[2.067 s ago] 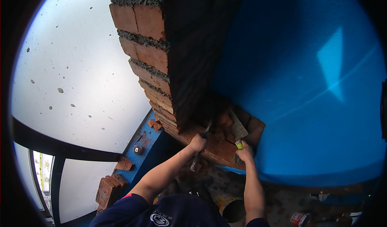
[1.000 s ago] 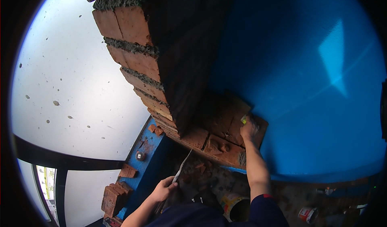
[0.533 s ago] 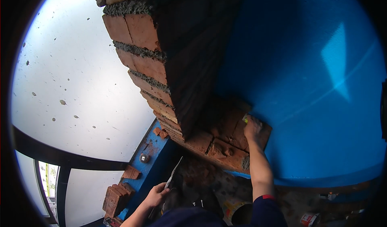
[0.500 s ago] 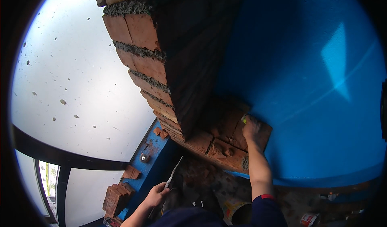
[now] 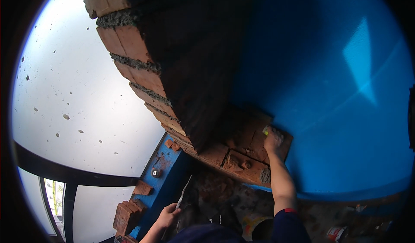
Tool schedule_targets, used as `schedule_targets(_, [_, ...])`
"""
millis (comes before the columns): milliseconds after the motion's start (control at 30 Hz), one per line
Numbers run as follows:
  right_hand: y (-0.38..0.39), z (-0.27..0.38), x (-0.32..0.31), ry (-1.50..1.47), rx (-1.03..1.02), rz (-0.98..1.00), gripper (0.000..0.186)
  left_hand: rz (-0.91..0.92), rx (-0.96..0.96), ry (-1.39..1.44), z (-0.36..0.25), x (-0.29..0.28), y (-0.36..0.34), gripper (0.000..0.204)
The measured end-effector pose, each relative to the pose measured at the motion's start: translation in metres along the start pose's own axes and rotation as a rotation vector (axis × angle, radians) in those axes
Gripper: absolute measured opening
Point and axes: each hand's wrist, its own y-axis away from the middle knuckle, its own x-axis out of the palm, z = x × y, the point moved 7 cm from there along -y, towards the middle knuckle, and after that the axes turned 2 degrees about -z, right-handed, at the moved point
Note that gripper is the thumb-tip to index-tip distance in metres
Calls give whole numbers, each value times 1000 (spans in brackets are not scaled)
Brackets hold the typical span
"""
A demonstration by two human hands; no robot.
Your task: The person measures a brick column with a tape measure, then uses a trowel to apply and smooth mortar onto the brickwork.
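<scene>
My left hand (image 5: 167, 216), low in the picture, is closed around a long, thin, greyish tool (image 5: 185, 190); it looks like a trowel seen edge-on, but its kind is unclear. My right arm reaches out over a low brick ledge (image 5: 214, 153) in the corner by the blue wall (image 5: 333, 156). At the ledge's far right my right hand (image 5: 273, 142) is closed on a small yellow-green thing (image 5: 265, 131), mostly hidden by the fingers. Broken brick bits (image 5: 240, 162) and a lump of grey mortar (image 5: 265, 175) lie on the ledge near my forearm.
A tall brick wall (image 5: 149, 79) with rough mortar joints rises beside the ledge. Left of it, a blue sill (image 5: 162, 161) carries brick pieces (image 5: 172, 145), a small round object (image 5: 155, 172) and stacked bricks (image 5: 129, 216). A bucket (image 5: 262, 229) and a red-and-white container (image 5: 336, 233) stand below.
The view has shifted a little, so the brick wall's top sits farther left. My right hand stays over the ledge's right end, gripping the small thing; my left hand still holds the tool.
</scene>
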Motion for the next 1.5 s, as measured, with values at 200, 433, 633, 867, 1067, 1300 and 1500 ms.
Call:
schedule_targets(200, [33,-6,14,-5,64,156,58,-39,31,41,5,-6,-1,28])
schedule_targets(433, [22,10,-2,-160,23,101,57,-34,62,-7,3,-10,-8,28])
schedule_targets(633, [-22,51,35,-117,-15,69,54,-53,87,-67,-13,-5,-5,28])
schedule_targets(867, [19,47,33,-15,-171,123,54,-57,20,25,3,-2,3,28])
schedule_targets(1067, [27,23,25,-59,-26,557,58,1,91,-2,-25,15,-15,28])
schedule_targets(1300, [12,25,33,-141,-38,945,69,78,269,-57,-86,58,-52,25])
schedule_targets(1500, [32,24,33,-118,-66,1022,81,-62,343,-181,-98,81,-112,23])
